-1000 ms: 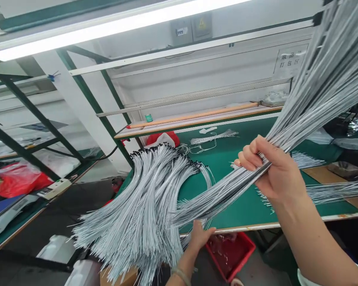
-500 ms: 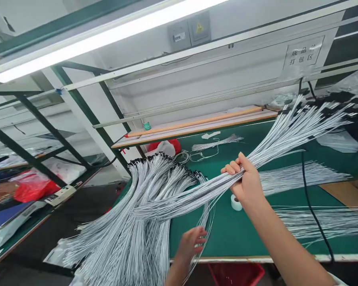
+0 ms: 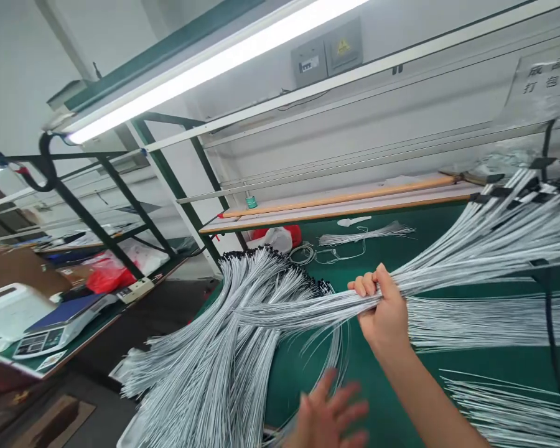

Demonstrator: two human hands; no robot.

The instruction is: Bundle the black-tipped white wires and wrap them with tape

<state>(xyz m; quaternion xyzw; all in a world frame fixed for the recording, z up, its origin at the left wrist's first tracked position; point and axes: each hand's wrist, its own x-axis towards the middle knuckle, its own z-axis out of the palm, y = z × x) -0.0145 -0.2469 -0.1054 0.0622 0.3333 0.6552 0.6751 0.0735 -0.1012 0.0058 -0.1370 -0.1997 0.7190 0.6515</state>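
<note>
My right hand (image 3: 386, 314) is closed around a bundle of thin grey-white cables (image 3: 303, 311), held above the table. The bundle's left end droops over a big pile of similar cables (image 3: 214, 354) with black tips at its far end. To the right it fans out toward black ends, partly cut off by the view's edge. At the bottom centre, my left hand (image 3: 331, 414) is blurred, its fingers spread with nothing in them. A few loose cable ends hang between it and the bundle.
More cables (image 3: 485, 320) lie on the green table (image 3: 284, 398) to the right. A black cord (image 3: 548, 330) hangs there. Behind runs a shelf (image 3: 336, 214) with a green spool (image 3: 251, 201). At left, a scale (image 3: 63, 326) and a white jug (image 3: 14, 311) stand on another bench.
The view has swung left, so the scene sits further right. The held bundle lies flatter, its right end lower. My left hand has moved right and its fingers have spread wider.
</note>
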